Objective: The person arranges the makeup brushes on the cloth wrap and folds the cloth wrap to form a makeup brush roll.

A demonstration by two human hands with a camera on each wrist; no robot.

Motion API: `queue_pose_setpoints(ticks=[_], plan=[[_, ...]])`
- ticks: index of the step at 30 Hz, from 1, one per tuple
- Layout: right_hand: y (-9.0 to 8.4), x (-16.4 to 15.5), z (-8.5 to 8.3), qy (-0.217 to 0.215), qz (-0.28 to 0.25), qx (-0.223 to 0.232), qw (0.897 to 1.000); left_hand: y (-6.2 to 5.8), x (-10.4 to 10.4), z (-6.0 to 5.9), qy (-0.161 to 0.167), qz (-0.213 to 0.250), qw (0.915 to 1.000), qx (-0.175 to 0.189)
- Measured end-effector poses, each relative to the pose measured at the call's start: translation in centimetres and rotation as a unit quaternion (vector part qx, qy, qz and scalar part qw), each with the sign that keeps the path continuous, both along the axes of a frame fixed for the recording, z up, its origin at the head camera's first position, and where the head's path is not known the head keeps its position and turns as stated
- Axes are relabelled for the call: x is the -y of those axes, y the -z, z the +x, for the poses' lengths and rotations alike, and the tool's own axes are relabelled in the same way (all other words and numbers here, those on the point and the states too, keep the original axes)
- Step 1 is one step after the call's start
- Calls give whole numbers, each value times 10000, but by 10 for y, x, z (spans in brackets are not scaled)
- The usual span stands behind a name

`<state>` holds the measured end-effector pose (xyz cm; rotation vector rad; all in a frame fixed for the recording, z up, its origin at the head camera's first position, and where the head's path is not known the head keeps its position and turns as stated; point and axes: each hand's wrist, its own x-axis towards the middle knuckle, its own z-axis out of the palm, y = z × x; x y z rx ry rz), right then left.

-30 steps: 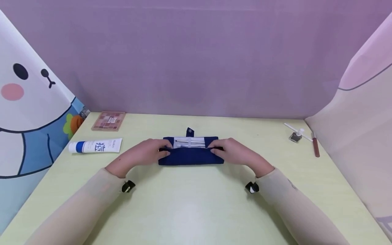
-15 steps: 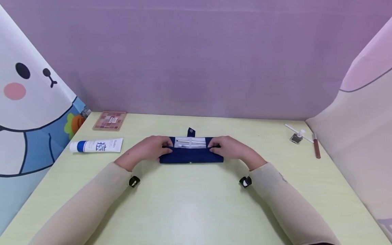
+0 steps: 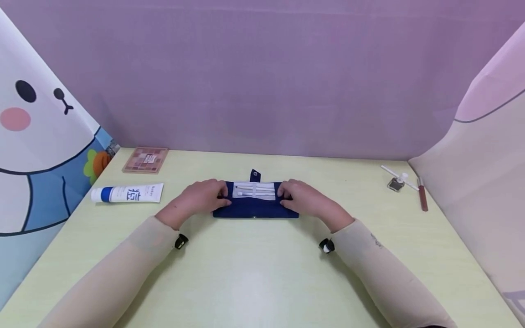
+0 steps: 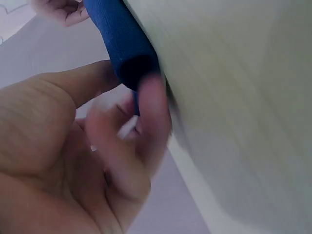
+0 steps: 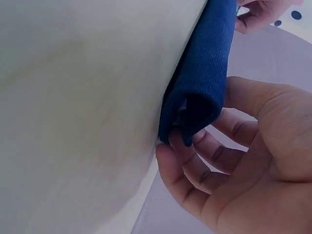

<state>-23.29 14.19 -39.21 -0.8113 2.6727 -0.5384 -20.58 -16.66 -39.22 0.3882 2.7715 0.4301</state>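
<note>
1. A person's left hand (image 3: 199, 197) and right hand (image 3: 303, 198) pinch the two short ends of a navy fabric roll-up pouch (image 3: 255, 206), fingers curled over the folded edge, thumbs underneath as the wrist views show.
2. The pouch lies on the pale green counter (image 3: 254, 273) at its middle, directly ahead of both hands; its long axis runs left to right, so each hand sits at one end and neither is nearer than the other.
3. The near part is rolled into a thick fold; above it a grey inner panel with white sticks (image 3: 255, 190) shows, and a small snap tab (image 3: 255, 174) juts from the far edge.
4. Well apart to the left lie a white-and-blue tube (image 3: 128, 193) and an eyeshadow palette (image 3: 145, 160).
5. At the far right, near the curtain, rest a small glass pot with a white wand (image 3: 396, 181) and a brown pencil (image 3: 422, 197).
</note>
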Motion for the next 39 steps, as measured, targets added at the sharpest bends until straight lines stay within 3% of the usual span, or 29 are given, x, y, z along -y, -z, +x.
queue_pose_setpoints(ticks=[5,8,11,15,21,26,30,39], plan=[[-1,3,6,69,376,-626,9973,-4,-7,12,197,-615,9938,-908],[-2,7,9,74,363,-846,9957,-5,-10,19,712,-613,9863,-1357],[-3,11,14,76,306,-940,9951,-6,-12,24,1315,-498,9783,-1521],[-3,14,18,76,315,-1074,9937,-6,-14,29,1807,-395,9723,-1428],[-3,10,22,-193,205,-1264,9916,-8,-11,32,2063,-326,9698,-1260],[-5,2,32,-810,68,-1482,9856,-9,-5,34,2002,-263,9765,-760],[-6,-3,39,-1202,327,-1448,9816,-9,-1,37,1954,-249,9794,-447],[-7,0,47,-1498,851,-1776,9689,-5,-2,41,1885,-390,9797,-560]])
